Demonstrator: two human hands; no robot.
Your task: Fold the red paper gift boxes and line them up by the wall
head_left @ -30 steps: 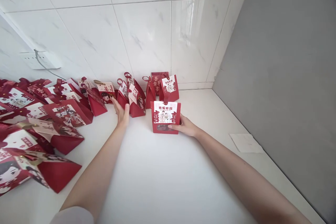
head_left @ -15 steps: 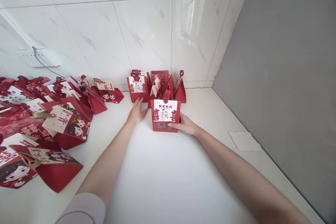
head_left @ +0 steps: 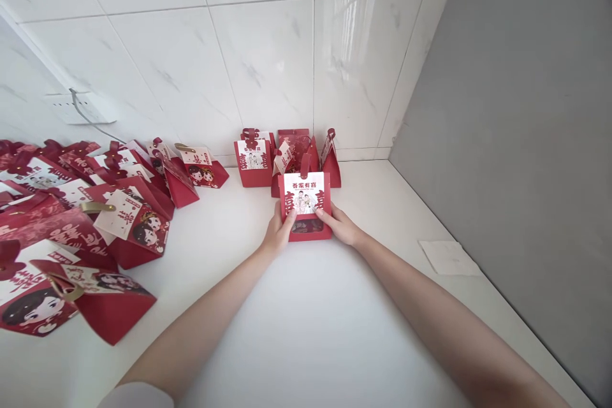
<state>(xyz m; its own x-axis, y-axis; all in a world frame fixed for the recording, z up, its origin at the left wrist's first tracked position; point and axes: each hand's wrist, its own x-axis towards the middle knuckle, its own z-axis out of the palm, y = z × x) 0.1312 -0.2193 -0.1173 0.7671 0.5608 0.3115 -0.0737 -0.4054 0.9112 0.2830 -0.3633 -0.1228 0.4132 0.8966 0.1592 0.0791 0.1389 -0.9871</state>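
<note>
A red gift box (head_left: 312, 229) with a white printed label, a small window and a red strap on top stands upright on the white table. My left hand (head_left: 278, 228) grips its left side and my right hand (head_left: 339, 225) its right side, thumbs on the front; the other fingers are partly hidden behind it. Right behind it is a group of similar boxes, among them a red box with a couple's label (head_left: 253, 166), a tall patterned red box (head_left: 292, 140) and a triangular box (head_left: 331, 162) at the right.
Many red and white gift boxes (head_left: 143, 229) crowd the left of the table (head_left: 306, 331). A white tissue (head_left: 449, 257) lies near the right edge, beside a grey panel (head_left: 516, 140). A tiled wall (head_left: 262, 64) with a socket and cable (head_left: 81, 108) closes the back.
My left hand has moved right, from the box at the back left to the left side of the box in front, and now grips it. My right hand stays on that box.
</note>
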